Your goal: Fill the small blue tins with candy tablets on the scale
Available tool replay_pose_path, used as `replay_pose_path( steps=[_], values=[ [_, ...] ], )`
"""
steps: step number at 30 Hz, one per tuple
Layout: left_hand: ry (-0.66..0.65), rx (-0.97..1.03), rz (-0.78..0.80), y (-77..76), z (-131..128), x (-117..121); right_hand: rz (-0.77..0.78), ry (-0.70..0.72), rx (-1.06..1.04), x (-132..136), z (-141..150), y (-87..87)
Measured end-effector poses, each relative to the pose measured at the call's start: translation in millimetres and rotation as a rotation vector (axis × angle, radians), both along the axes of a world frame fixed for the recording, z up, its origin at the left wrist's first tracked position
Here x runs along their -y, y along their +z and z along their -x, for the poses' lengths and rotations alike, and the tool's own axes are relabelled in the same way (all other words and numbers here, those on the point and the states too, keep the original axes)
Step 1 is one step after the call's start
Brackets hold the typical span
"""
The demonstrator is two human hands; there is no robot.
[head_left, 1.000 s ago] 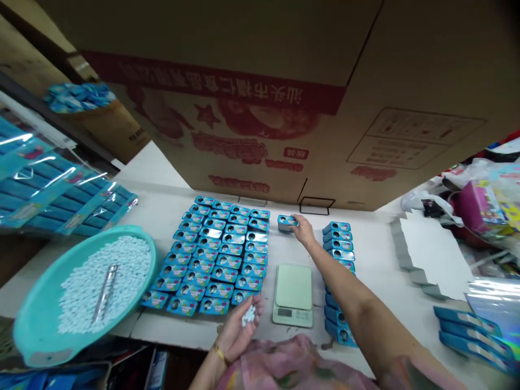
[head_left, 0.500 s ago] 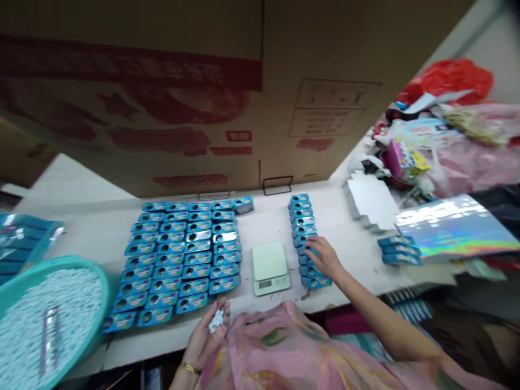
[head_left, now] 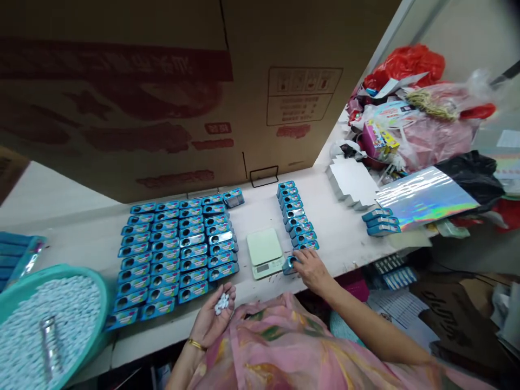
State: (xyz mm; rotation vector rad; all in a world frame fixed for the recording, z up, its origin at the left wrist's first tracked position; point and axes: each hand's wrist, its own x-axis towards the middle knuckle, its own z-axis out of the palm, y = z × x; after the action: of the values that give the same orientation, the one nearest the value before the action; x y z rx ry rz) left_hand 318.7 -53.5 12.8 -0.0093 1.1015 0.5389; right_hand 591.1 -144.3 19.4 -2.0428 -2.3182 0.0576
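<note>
My left hand [head_left: 213, 317] is cupped palm up near the table's front edge, holding a small heap of white tablets [head_left: 221, 303]. My right hand [head_left: 311, 269] grips a small blue tin [head_left: 290, 264] just right of the green scale [head_left: 265, 252], at the near end of a column of blue tins [head_left: 296, 219]. A large block of blue tins [head_left: 179, 249] lies in rows left of the scale, with one more tin [head_left: 234, 197] at its far right corner.
A teal basin [head_left: 49, 319] of white tablets with a metal scoop sits at the left. A big cardboard box [head_left: 170, 92] stands behind the table. White cut card [head_left: 353, 181], three blue tins [head_left: 379, 221], holographic sheet [head_left: 426, 196] and bags lie at the right.
My right hand left a tin at the block's far corner, drew back along the right column and now holds the nearest tin beside the scale. The view swung right.
</note>
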Motion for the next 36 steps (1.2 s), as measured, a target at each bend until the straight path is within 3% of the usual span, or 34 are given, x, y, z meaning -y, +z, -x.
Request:
replay_pose_path(
  steps=[4, 7, 9, 14, 18, 20, 25, 28, 32, 36],
  values=[
    [0.035, 0.026, 0.010, 1.2, 3.2, 7.9, -0.002, 0.124, 0.004, -48.5, 36.3, 9.7],
    [0.060, 0.031, 0.020, 1.1, 4.2, 13.4, 0.038, 0.187, 0.027, -80.0, 49.9, 0.6],
    [0.076, 0.028, 0.021, -0.1, 5.7, 16.8, 0.035, 0.208, 0.018, -87.5, 53.3, -5.7],
    [0.109, 0.033, 0.058, -6.3, 7.7, 22.5, -0.054, 0.229, -0.167, -60.5, 74.2, -0.7],
    [0.101, 0.049, 0.095, -11.1, 5.2, 24.3, 0.167, 0.445, -0.332, -32.4, 106.6, 10.4],
    [0.093, 0.053, 0.097, -12.9, 4.4, 24.4, 0.230, 0.469, -0.388, -25.6, 114.6, 11.2],
    [0.117, 0.024, 0.107, -14.4, 6.2, 23.4, 0.226, 0.259, -0.333, -18.0, 92.7, -1.2],
    [0.143, 0.023, 0.122, -13.7, 8.2, 22.9, 0.182, 0.006, -0.347, -15.9, 61.2, -12.6],
    [0.162, 0.022, 0.141, -11.4, 6.4, 22.0, 0.038, -0.303, -0.514, -21.4, 23.8, -24.7],
    [0.143, 0.033, 0.119, -8.2, -0.6, 19.2, -0.040, -0.323, -0.640, -35.1, 9.9, -31.5]
  ],
)
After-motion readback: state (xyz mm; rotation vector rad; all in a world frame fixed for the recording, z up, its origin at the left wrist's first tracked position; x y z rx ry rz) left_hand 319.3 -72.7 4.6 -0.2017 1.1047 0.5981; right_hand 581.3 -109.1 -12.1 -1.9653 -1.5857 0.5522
